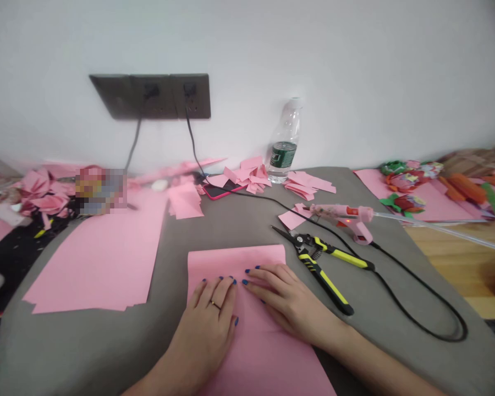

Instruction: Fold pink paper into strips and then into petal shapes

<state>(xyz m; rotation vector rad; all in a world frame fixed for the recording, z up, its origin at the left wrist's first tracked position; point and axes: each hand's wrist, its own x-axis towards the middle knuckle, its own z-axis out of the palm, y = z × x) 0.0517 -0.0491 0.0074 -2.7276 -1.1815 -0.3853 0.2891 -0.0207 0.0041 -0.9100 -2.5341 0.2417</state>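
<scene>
A long sheet of pink paper (268,357) lies on the grey table in front of me, its far end turned over in a raised fold. My left hand (214,311) rests flat on it, fingers stretched toward the fold, a ring on one finger. From the right, my right hand (282,294) also presses on the paper with its fingers extended. The fingertips of both hands lie close together near the folded part. Black-and-yellow pruning shears (317,256) lie with handles spread, just beyond my right hand.
A pink glue gun (350,217) with a looping black cord lies at right. A plastic bottle (284,146) stands against the wall among pink paper pieces (247,175). Stacked pink sheets (103,264) cover the left side. Colourful paper flowers (408,184) lie far right.
</scene>
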